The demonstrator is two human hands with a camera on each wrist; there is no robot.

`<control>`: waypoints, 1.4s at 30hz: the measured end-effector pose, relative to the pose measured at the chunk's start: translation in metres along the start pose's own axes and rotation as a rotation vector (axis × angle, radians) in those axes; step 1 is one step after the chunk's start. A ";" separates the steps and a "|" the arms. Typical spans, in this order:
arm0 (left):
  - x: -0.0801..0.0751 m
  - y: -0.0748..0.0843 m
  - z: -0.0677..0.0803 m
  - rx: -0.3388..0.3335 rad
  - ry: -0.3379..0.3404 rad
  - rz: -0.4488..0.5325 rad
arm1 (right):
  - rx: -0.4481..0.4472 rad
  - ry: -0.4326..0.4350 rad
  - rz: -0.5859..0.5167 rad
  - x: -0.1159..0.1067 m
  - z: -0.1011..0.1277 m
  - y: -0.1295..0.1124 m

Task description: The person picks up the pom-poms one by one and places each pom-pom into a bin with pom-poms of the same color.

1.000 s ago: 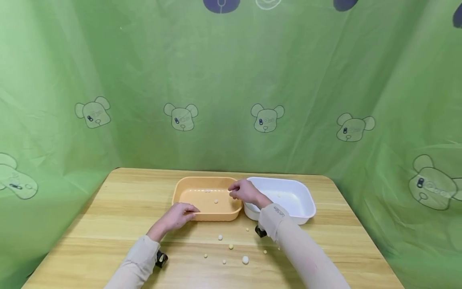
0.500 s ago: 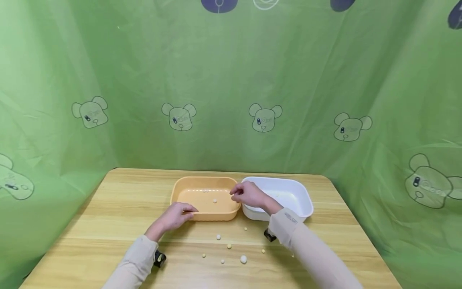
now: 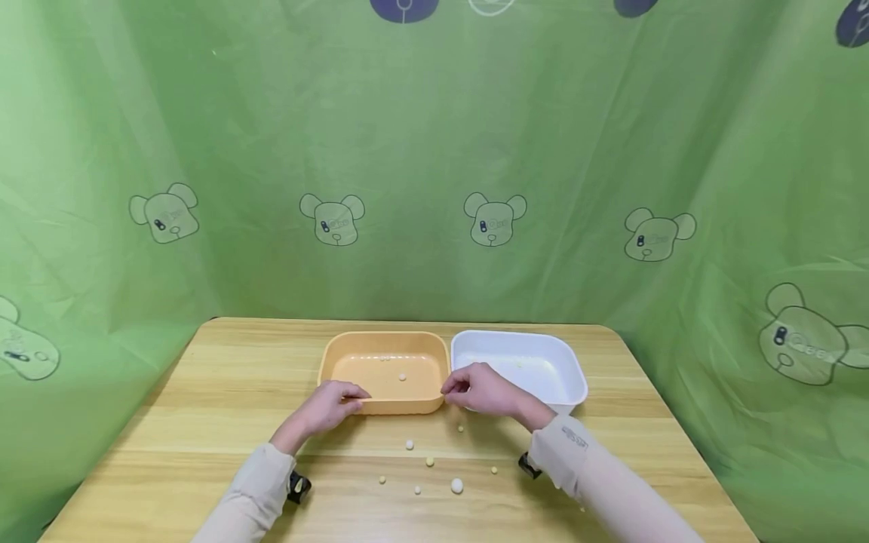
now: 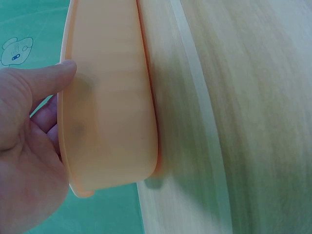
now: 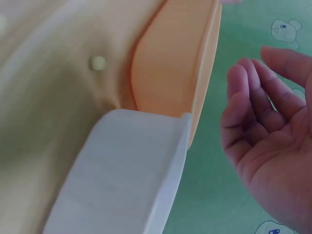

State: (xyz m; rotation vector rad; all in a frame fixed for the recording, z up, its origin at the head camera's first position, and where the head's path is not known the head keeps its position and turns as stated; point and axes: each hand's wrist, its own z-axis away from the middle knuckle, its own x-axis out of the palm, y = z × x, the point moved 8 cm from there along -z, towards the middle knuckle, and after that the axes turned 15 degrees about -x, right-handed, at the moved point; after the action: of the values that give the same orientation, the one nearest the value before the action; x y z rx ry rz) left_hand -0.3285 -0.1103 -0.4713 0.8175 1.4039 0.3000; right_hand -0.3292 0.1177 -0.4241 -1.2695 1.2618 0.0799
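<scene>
My left hand (image 3: 329, 405) holds the near rim of an orange tray (image 3: 400, 407) by its left corner. In the left wrist view the thumb lies over the outside of the tray wall (image 4: 112, 107), while the other fingers go behind the rim and are partly hidden. Over the near left corner of a white tray (image 3: 553, 377) hovers my right hand (image 3: 485, 391), its fingers loosely curved close to the orange tray's right end. The right wrist view shows a gap between thumb and fingers (image 5: 237, 80) with nothing in it. A pale ball (image 3: 403, 377) lies inside the orange tray.
The trays stand side by side toward the table's back edge. On the wood in front lie several small balls, among them a large white ball (image 3: 457, 486), a yellow ball (image 3: 430, 461) and a white ball (image 3: 409, 445). A green curtain (image 3: 421, 286) surrounds the table.
My right hand has come away from above the orange tray's right end, moving right and toward me; its thumb and fingertips have parted. The left hand keeps its hold on the rim.
</scene>
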 end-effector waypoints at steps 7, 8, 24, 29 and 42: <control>0.001 0.001 0.002 -0.002 -0.003 0.000 | -0.051 -0.052 -0.041 0.014 0.020 -0.006; 0.001 0.001 0.003 -0.003 -0.002 0.000 | -0.051 -0.058 -0.045 0.016 0.022 -0.005; -0.001 0.005 0.005 -0.018 0.006 -0.005 | -0.065 -0.127 -0.065 0.045 0.056 0.001; -0.001 0.005 0.004 -0.011 0.005 -0.006 | -0.110 -0.164 -0.073 0.056 0.063 0.000; -0.001 0.004 0.007 -0.039 -0.001 -0.002 | -0.172 -0.266 -0.001 0.072 0.070 -0.003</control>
State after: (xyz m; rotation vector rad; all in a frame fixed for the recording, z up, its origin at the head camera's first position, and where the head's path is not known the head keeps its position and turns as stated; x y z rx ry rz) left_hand -0.3213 -0.1101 -0.4680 0.7841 1.3934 0.3249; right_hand -0.2542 0.1270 -0.4893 -1.3567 1.0416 0.3519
